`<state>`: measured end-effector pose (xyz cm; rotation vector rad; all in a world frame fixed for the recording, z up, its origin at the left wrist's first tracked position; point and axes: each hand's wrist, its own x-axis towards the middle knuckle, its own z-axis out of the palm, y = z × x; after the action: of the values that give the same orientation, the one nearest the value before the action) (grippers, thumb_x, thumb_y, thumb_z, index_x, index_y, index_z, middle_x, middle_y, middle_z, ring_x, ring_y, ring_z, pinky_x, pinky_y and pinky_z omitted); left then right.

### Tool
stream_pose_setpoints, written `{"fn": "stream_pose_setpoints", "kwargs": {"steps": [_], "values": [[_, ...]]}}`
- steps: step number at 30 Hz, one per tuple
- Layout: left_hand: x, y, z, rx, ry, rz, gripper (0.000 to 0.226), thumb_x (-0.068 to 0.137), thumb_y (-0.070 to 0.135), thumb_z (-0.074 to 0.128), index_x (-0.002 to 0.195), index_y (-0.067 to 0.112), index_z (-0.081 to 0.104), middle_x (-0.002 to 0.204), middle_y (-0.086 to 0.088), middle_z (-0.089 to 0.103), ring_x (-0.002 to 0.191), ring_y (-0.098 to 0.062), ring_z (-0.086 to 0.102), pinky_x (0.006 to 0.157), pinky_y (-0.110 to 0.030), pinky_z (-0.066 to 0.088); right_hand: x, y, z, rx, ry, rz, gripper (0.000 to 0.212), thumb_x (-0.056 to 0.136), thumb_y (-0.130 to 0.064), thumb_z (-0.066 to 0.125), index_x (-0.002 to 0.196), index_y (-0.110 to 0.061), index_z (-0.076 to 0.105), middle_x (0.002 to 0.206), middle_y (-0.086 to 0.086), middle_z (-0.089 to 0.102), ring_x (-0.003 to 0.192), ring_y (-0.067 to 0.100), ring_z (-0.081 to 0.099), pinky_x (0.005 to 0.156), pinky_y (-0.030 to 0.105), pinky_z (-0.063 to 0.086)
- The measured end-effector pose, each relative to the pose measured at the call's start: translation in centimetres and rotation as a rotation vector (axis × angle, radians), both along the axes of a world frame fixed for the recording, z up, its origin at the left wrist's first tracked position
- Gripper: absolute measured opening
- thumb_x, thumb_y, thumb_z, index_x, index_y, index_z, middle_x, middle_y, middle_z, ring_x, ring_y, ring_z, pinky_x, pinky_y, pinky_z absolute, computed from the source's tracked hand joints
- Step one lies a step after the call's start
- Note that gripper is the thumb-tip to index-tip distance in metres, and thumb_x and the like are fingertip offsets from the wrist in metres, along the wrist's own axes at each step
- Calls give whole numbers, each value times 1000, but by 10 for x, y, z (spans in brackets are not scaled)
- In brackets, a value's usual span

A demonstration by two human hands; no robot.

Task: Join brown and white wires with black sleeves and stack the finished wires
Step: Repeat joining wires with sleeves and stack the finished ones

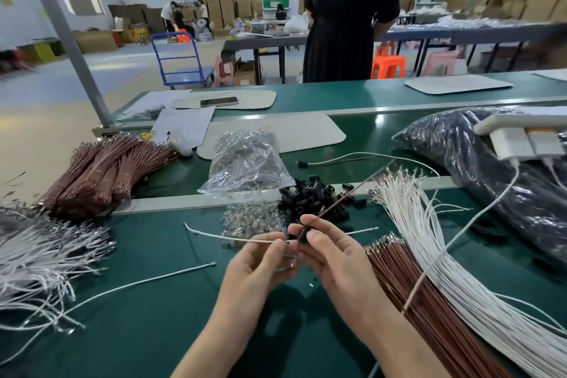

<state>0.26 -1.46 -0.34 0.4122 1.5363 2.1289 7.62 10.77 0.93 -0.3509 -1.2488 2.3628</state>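
My left hand [260,261] pinches a white wire [221,236] that runs off to the left. My right hand [334,258] grips a black sleeve [303,235] on a brown wire [352,192] that slants up to the right. The two wire ends meet between my fingertips. Loose black sleeves [316,196] lie piled just beyond my hands. A bundle of brown wires [429,310] and a bundle of white wires [445,261] lie to the right. Finished wires [33,258] are heaped at the left edge.
Bundled brown wires [104,169] sit at the back left. A clear bag of metal terminals [245,159] and a loose terminal pile [251,221] lie ahead. A large dark bag [491,181] with a charger fills the right. A person in black [343,15] stands behind the green bench [153,316].
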Motion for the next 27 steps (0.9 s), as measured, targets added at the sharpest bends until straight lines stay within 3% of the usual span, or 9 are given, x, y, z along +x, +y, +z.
{"fn": "stream_pose_setpoints", "kwargs": {"steps": [4,10,13,18,27], "values": [[-7,-4,0,55,-1,151,33,84,29,62,108,6,64,97,-13,77,85,-25,75,69,-26,60,2,5,5,-61,36,-33,20,87,-10,63,93,-19,80,106,12,74,89,24,73,76,26,58],[-19,-20,5,127,32,249,24,87,29,59,104,12,64,98,-12,76,83,-24,74,68,-29,61,12,27,9,-271,46,-105,35,95,1,51,84,-16,80,92,9,71,80,21,71,72,29,60],[-18,-20,4,129,56,266,21,87,29,59,100,13,65,96,-11,76,80,-24,74,66,-29,61,14,29,11,-359,75,-124,17,91,-6,59,99,-11,73,93,12,71,84,23,72,74,30,60],[-18,-23,7,181,55,259,16,89,26,57,84,24,72,89,-11,74,77,-25,73,66,-32,61,16,35,10,-339,120,-162,22,83,-10,67,105,-11,69,92,11,73,88,22,74,78,28,61],[-18,-22,5,133,91,272,13,99,20,52,95,15,63,88,-9,73,74,-22,71,64,-30,60,16,37,9,-379,132,-139,21,84,-7,65,101,-12,76,97,14,74,92,25,74,78,32,61]]}}
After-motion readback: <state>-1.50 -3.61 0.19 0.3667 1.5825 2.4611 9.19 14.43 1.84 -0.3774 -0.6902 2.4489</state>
